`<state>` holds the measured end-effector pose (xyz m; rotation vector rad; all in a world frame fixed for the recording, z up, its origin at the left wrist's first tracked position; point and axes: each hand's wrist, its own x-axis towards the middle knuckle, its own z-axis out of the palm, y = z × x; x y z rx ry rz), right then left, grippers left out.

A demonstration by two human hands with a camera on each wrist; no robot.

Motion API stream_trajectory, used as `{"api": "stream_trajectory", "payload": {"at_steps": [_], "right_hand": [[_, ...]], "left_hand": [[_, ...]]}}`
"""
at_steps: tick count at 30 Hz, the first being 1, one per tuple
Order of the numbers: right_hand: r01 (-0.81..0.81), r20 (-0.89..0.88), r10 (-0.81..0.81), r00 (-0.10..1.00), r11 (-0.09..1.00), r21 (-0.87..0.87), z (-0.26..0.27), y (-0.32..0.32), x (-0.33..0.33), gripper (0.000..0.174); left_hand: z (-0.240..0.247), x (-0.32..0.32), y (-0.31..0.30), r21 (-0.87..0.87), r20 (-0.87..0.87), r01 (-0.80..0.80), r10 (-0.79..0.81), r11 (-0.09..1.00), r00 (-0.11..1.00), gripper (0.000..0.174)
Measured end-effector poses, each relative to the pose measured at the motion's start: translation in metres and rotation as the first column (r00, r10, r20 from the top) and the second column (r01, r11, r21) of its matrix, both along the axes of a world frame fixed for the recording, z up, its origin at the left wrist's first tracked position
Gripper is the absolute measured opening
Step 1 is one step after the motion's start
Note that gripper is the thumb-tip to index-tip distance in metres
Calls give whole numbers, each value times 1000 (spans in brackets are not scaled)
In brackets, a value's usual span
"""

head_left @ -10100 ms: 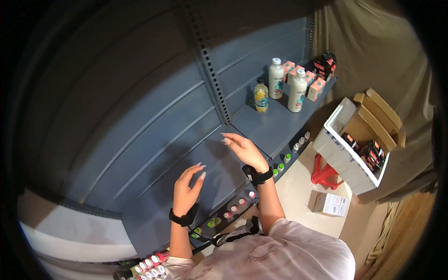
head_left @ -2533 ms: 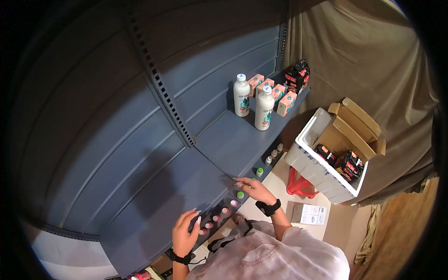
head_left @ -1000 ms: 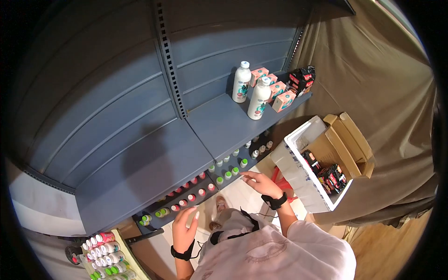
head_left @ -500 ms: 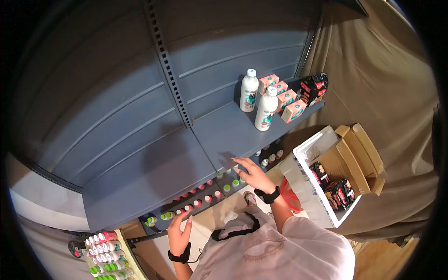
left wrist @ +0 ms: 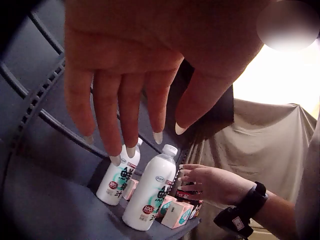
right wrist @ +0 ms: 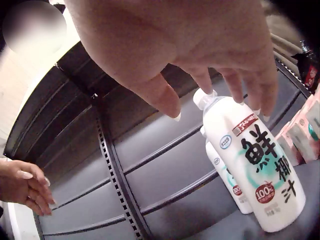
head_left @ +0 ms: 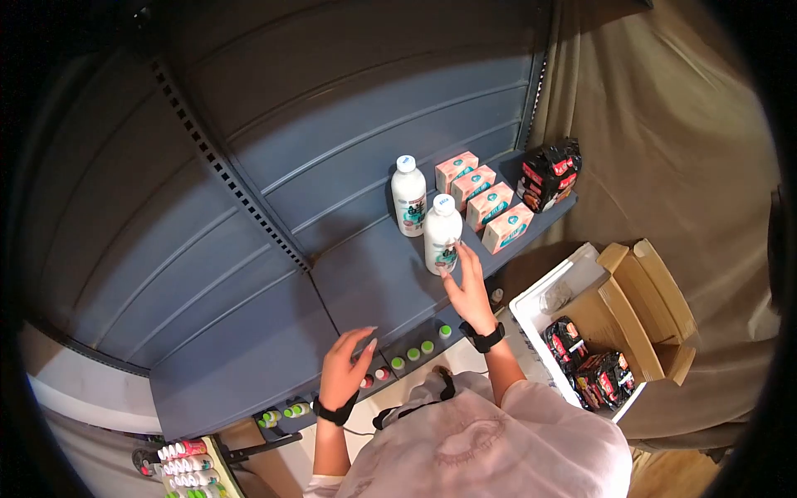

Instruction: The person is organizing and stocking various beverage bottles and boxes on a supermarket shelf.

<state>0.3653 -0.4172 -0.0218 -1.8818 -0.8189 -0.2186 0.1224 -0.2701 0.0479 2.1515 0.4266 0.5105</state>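
Two white bottles with blue-capped tops stand upright on the grey shelf (head_left: 365,286), the front bottle (head_left: 442,232) nearer the edge than the back bottle (head_left: 408,201). My right hand (head_left: 470,290) is at the front bottle's lower right side in the head view, fingers extended; whether it touches cannot be told. In the right wrist view, that hand (right wrist: 190,45) has loosely bent fingers near the neck of the front bottle (right wrist: 250,160), not wrapped round it. My left hand (head_left: 343,369) hovers empty by the shelf's front edge; its fingers hang relaxed in the left wrist view (left wrist: 125,65).
Right of the bottles stand several pink boxes (head_left: 508,228) and a black packet (head_left: 550,176). A white foam box (head_left: 531,319) with an open carton (head_left: 652,286) and black packets is lower right. Small bottles line a lower shelf; more fill a crate (head_left: 224,465) at bottom left.
My right hand has moved from the shelf's front edge to the front bottle. The yellow-labelled bottle seen ten seconds ago beside the white ones is gone. The head view has shifted.
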Motion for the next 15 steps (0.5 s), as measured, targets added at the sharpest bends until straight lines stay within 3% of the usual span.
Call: {"api": "stream_trajectory", "payload": {"at_steps": [4, 8, 9, 12, 13, 15], "right_hand": [[14, 27, -15, 1000, 1000, 27, 1, 11, 39, 64], [-41, 44, 39, 998, 998, 50, 5, 26, 79, 67], [-48, 95, 43, 995, 998, 50, 1, 32, 90, 65], [-191, -46, 194, 980, 979, 70, 8, 41, 107, 66], [-176, -45, 182, 982, 978, 112, 13, 43, 106, 65], [-177, -111, 188, 976, 979, 106, 16, 43, 109, 66]], "left_hand": [[-3, 58, 0, 125, 97, 85, -97, 988, 991, 28], [-2, 106, 1, 101, 79, 97, -105, 990, 991, 33], [-4, 117, 3, 76, 45, 110, -114, 991, 992, 40], [-20, 153, 6, 0, 37, 95, -95, 995, 995, 50], [-32, 165, 10, -44, 1, 109, -109, 993, 994, 68], [-66, 195, 16, 26, 37, 88, -89, 996, 995, 80]]}}
